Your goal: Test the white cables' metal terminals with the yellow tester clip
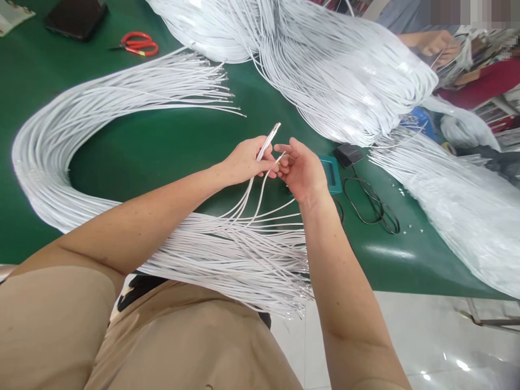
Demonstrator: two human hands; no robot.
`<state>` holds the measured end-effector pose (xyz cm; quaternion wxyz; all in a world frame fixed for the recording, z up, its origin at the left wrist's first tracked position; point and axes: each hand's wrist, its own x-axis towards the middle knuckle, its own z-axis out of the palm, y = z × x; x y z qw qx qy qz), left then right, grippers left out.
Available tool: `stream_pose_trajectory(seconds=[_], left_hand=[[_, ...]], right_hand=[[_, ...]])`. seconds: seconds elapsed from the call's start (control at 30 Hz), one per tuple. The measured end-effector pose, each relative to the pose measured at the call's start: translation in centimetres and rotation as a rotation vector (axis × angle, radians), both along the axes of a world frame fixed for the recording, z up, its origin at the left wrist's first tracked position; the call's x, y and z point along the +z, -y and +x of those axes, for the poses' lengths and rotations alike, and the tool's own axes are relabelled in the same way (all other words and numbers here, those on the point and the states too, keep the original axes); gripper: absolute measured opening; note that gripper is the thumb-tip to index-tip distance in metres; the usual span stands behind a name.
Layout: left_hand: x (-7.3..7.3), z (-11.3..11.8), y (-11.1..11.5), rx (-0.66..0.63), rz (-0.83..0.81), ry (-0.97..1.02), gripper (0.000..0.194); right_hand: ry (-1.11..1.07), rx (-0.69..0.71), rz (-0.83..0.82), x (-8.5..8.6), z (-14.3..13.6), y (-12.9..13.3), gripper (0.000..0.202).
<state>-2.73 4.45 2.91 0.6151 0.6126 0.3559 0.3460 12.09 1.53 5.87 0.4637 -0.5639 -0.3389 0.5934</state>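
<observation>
My left hand (252, 160) is closed around a few white cables (268, 140), their tips sticking up past the fingers. One more white cable (262, 189) runs up to its thumb, its end pointing toward my right hand (303, 168). The right fingers curl at that cable's end, where a small yellow spot shows; the exact grip is partly hidden. Below the hands, the held cables join a large bundle of white cables (227, 249), which loops round on the left and ends at the upper middle.
Red-handled scissors (140, 44) and a dark case (76, 19) lie at the upper left of the green table (162, 154). More white cable bundles (337, 65) fill the back and right. A teal tray (332, 174) and black cord (371, 203) lie right. Another person's hand (441, 46) shows at upper right.
</observation>
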Motion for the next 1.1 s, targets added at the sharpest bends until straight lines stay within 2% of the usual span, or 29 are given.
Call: stream_pose_trajectory(seconds=[0.17,0.37,0.53,0.7,0.8,0.93,1.03,1.1], left_hand=[[-0.4,0.0,-0.1,0.009,0.051,-0.001,0.024],[-0.7,0.0,-0.2,0.041,0.086,-0.018,0.022],[-0.3,-0.1,0.0,0.028,0.067,0.037,0.026],[-0.1,0.0,0.0,-0.025,0.036,0.080,0.047],[-0.1,0.1,0.0,-0.025,-0.056,0.123,0.040],[0.4,0.0,0.0,-0.019,-0.333,0.192,0.035],[0.7,-0.1,-0.2,-0.009,-0.490,0.221,0.032],[0.7,-0.2,-0.4,-0.001,-0.493,0.188,0.033]], right_hand=[[-0.041,0.040,-0.028,-0.2,0.1,-0.2,0.032],[-0.174,0.016,-0.065,-0.5,0.6,1.0,0.025],[-0.063,-0.060,-0.005,-0.3,0.2,1.5,0.020],[0.157,-0.138,0.117,-0.4,-0.4,1.4,0.020],[0.365,-0.134,0.190,-1.0,-0.5,1.2,0.015],[0.998,-0.114,0.428,-2.0,-0.9,1.1,0.018],[1.405,-0.015,0.635,-2.5,-0.9,1.1,0.026],[1.536,0.101,0.697,-2.6,-0.5,1.0,0.030]])
